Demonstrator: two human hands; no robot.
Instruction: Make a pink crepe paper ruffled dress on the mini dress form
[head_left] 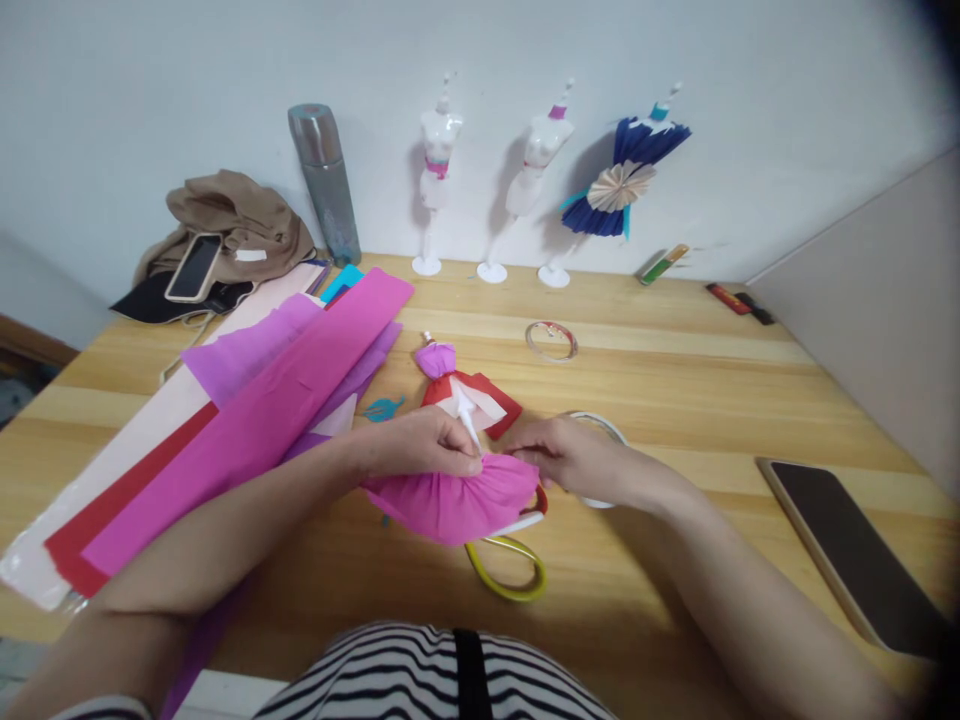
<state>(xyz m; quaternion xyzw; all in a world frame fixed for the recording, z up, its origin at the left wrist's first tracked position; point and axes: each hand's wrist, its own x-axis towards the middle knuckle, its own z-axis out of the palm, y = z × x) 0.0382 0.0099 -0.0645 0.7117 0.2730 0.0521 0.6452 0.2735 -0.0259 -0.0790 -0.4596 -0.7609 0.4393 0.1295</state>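
Note:
My left hand (450, 440) pinches the gathered upper edge of a pink crepe paper piece (450, 505), which fans out in pleats below the fingers. On the same paper's right end, my right hand (559, 455) has its fingers closed. Just beyond the hands lies a small dress-form figure (436, 358) with a purple paper top and a red and white paper skirt (487, 395). Its lower part is partly hidden by my left hand. A yellow ring-shaped thing (510, 590) lies under the paper's near edge. Behind my right wrist is a white ring (604, 428), partly covered.
Crepe paper sheets (300, 390) lie stacked at left, near a brown cloth (240, 215), a phone (195, 267) and a flask (326, 185). Along the wall stand white dress forms (441, 150), one in blue paper (637, 150). A clear ring (551, 341) and a large phone (847, 550) lie rightward.

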